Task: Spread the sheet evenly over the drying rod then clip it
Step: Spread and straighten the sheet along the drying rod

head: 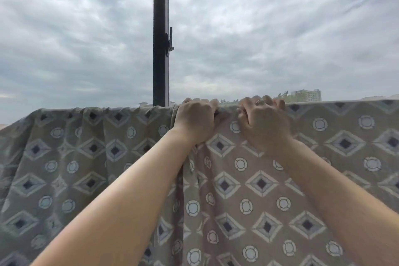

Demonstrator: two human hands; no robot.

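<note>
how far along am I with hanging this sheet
Done: the patterned sheet already hangs over the rod. In hand: your left hand and right hand grip its top edge; the cloth left of them is bunched in folds, the right side lies flatter. Left: even out the folds, then clip; no clips visible.

A beige sheet (259,179) printed with diamonds and ringed circles hangs over a high horizontal line, its top fold running across the frame. The cloth lies smooth to the right and gathers into vertical pleats to the left; the drying rod beneath it is hidden.
</note>
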